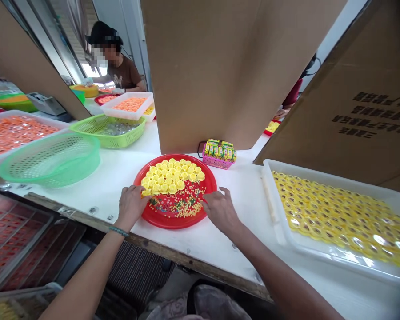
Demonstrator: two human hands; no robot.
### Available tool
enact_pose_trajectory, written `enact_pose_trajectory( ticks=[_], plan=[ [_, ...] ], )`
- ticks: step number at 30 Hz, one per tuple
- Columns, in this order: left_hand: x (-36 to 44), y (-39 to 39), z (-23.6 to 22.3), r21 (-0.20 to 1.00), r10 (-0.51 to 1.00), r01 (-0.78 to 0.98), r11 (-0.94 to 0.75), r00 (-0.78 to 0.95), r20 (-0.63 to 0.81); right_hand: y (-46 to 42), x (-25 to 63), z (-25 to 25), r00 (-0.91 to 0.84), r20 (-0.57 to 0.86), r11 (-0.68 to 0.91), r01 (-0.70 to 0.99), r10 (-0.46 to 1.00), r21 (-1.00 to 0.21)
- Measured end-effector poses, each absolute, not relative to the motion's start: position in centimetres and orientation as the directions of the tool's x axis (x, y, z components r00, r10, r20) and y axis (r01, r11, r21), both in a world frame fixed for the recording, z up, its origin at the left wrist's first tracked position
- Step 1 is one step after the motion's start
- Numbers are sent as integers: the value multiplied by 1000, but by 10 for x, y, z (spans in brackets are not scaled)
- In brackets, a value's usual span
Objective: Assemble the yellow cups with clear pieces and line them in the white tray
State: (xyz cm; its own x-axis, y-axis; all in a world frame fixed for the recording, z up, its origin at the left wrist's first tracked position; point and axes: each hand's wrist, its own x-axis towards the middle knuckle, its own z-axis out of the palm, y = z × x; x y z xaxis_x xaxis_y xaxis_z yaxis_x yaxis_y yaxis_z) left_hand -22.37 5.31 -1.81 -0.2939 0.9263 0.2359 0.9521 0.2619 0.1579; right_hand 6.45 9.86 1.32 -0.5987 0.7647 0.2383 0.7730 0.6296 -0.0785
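A round red tray [146,220] lies on the white table before me. Small round yellow cup-like pieces [168,175] crowd its far left part, and tiny pale yellow bits [190,206] are scattered over its near right part. At the left rim, my left hand [132,205] is closed, with one yellow piece at its fingertips. My right hand [221,210] is over the right rim, thumb and forefinger curled together beside the scattered bits. Whatever lies between those fingertips is too small to make out.
A pink basket [218,163] of small packets stands behind the tray. To the right is a white bin [276,209] of wrapped yellow pieces; green baskets [50,162] are at left. Cardboard panels [216,75] rise behind. A person [126,71] works at the far left.
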Motion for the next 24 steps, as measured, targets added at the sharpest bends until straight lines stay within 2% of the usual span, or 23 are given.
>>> enact_pose_trajectory(
  ticks=[4,9,14,21,24],
  plan=[
    [-216,58,-26,227,937,949,218,-268,222,92,42,0,-635,214,670,717,742,-195],
    [-203,48,-25,368,954,913,175,-249,166,86,38,-15,-682,214,714,653,699,-252],
    [-199,53,-21,390,984,913,116,-159,79,88,32,-21,-685,199,710,641,701,-291],
    [-196,63,-24,474,990,879,54,-109,89,85,38,-27,-688,177,704,642,704,-304],
    [-186,64,-23,533,983,846,-20,-82,167,85,43,-31,-661,188,679,648,726,-344]
  ],
)
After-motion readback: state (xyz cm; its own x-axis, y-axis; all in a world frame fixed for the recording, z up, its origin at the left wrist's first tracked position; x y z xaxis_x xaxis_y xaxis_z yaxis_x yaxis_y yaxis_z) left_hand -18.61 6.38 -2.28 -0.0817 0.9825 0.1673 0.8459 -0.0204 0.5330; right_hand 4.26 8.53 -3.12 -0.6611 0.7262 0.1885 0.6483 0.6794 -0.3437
